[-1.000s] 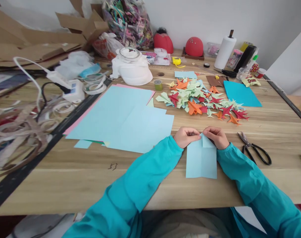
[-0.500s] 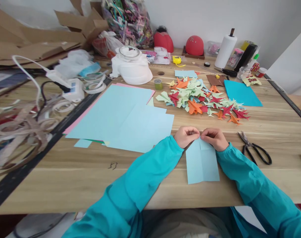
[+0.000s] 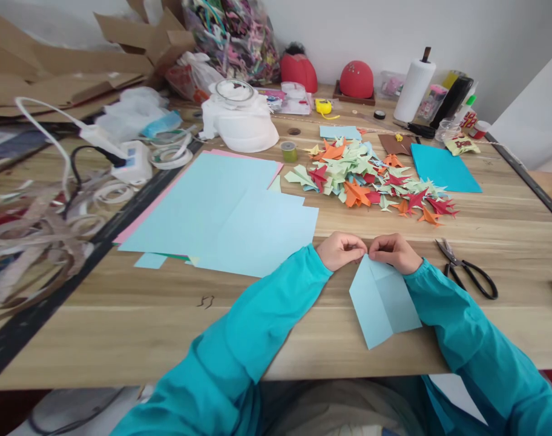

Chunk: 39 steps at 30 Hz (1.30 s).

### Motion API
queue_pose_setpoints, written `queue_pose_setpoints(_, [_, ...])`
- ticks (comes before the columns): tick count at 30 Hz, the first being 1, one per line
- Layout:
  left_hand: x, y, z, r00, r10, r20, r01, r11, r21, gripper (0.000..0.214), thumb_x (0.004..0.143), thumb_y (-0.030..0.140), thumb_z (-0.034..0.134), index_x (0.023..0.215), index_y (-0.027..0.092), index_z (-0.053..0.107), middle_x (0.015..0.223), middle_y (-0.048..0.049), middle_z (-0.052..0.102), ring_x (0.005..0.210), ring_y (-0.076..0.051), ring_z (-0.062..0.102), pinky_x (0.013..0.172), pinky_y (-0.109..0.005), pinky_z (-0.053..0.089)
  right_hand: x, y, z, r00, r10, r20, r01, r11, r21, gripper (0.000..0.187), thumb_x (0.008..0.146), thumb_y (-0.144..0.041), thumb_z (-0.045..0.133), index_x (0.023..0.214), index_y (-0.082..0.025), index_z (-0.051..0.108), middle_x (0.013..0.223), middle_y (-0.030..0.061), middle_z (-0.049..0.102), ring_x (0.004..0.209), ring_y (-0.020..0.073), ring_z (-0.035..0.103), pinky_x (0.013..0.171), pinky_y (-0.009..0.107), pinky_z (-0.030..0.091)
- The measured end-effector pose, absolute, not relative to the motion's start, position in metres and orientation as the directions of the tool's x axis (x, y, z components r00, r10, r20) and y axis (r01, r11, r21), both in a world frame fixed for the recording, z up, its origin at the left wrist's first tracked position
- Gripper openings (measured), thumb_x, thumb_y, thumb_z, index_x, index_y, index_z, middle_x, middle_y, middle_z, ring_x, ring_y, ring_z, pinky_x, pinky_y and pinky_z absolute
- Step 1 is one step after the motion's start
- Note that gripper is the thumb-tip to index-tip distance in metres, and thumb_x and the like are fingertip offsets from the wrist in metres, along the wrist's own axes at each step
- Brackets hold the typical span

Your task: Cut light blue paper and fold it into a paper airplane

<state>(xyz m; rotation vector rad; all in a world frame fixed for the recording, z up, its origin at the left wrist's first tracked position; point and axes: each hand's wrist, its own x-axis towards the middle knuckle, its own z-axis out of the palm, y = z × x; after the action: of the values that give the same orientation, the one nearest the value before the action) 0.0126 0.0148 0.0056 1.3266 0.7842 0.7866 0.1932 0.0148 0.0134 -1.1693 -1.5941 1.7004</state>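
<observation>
A light blue sheet of paper [image 3: 385, 303] with a crease down its middle hangs over the near part of the table, its top narrowed to a point. My right hand [image 3: 395, 253] pinches it near that point between thumb and fingers. The fingers of my left hand [image 3: 342, 250] are also pinched together at the tip, almost meeting the right fingertips; the exact spot they grip is partly hidden. Beyond my hands lies a pile of folded paper planes [image 3: 358, 172] in green, red and orange. Black-handled scissors [image 3: 466, 269] rest to the right.
Large light blue sheets [image 3: 221, 212] lie stacked at left, with pink paper under them. A bright blue sheet [image 3: 446, 168] is at the right. Further back stand a white cap-like item [image 3: 239, 121], a spool [image 3: 289, 151] and a red pincushion [image 3: 356, 80]. Cords and straps [image 3: 44, 236] clutter the left.
The light blue sheet has turned so its lower end points further right, and its upper left corner now slants inward. Both hands stay close together in nearly the same place.
</observation>
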Motion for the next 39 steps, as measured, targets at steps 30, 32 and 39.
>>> queue_pose_setpoints(30, [0.012, 0.02, 0.005, 0.282, 0.946, -0.16, -0.312, 0.248, 0.917, 0.009, 0.047, 0.023, 0.058, 0.042, 0.015, 0.056, 0.04, 0.0031, 0.048, 0.04, -0.007, 0.037, 0.043, -0.023, 0.023, 0.197, 0.019, 0.009, -0.489, 0.863, -0.13, 0.065, -0.112, -0.992, 0.017, 0.06, -0.029, 0.065, 0.052, -0.016, 0.056, 0.05, -0.003, 0.048, 0.051, 0.0093, 0.038, 0.051, 0.025, 0.027])
queue_pose_setpoints(32, [0.013, 0.02, 0.006, 0.263, 0.951, -0.164, -0.363, 0.255, 0.896, 0.008, 0.046, 0.022, 0.057, 0.042, 0.015, 0.056, 0.041, 0.0029, 0.049, 0.04, -0.008, 0.039, 0.043, -0.023, 0.023, 0.199, 0.02, 0.005, -0.478, 0.87, -0.118, 0.024, -0.122, -0.992, 0.017, 0.06, -0.028, 0.065, 0.051, -0.017, 0.056, 0.05, -0.003, 0.047, 0.051, 0.0097, 0.038, 0.051, 0.025, 0.026])
queue_pose_setpoints(39, [0.006, 0.027, 0.004, 0.192, 0.965, -0.178, -0.48, 0.25, 0.841, 0.007, 0.051, 0.016, 0.054, 0.044, 0.015, 0.053, 0.043, 0.0025, 0.048, 0.042, -0.008, 0.041, 0.043, -0.022, 0.027, 0.198, 0.023, 0.004, -0.452, 0.889, -0.067, -0.138, -0.144, -0.98, 0.011, 0.057, -0.025, 0.06, 0.048, -0.018, 0.056, 0.045, -0.0004, 0.048, 0.049, 0.0135, 0.044, 0.052, 0.029, 0.032])
